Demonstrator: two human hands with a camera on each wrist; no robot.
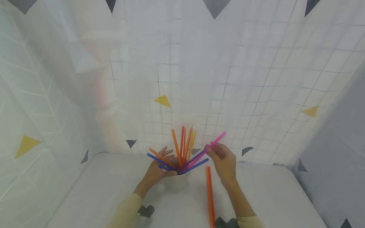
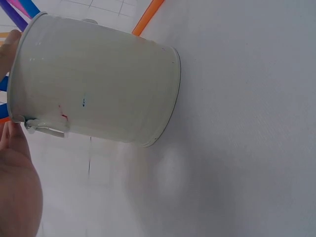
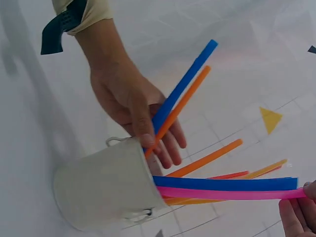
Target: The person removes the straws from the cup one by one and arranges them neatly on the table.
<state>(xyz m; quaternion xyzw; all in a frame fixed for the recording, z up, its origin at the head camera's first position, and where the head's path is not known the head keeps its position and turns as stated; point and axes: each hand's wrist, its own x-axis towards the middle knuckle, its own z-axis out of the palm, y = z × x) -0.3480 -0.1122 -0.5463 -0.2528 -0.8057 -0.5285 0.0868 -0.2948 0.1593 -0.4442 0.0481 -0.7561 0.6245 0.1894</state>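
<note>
A white bucket (image 2: 98,84) with small wire handle lugs stands on the table, holding several colored straws. My left hand (image 1: 155,171) rests against its rim on the left, thumb over the edge. Its other fingers (image 3: 175,133) extend behind the blue straw (image 3: 185,86) and orange straw leaning there. With thumb and fingertips, my right hand (image 1: 224,165) pinches the upper part of a pink straw (image 3: 232,194). The lower end of that straw is inside the bucket, hidden by the wall. A blue straw (image 3: 222,183) lies alongside it.
Orange straws (image 1: 210,199) lie side by side on the white table (image 1: 102,192), right of the bucket. Behind the table hangs a pale gridded sheet (image 1: 258,97) with gray and yellow triangles. More sheets enclose the left and right sides.
</note>
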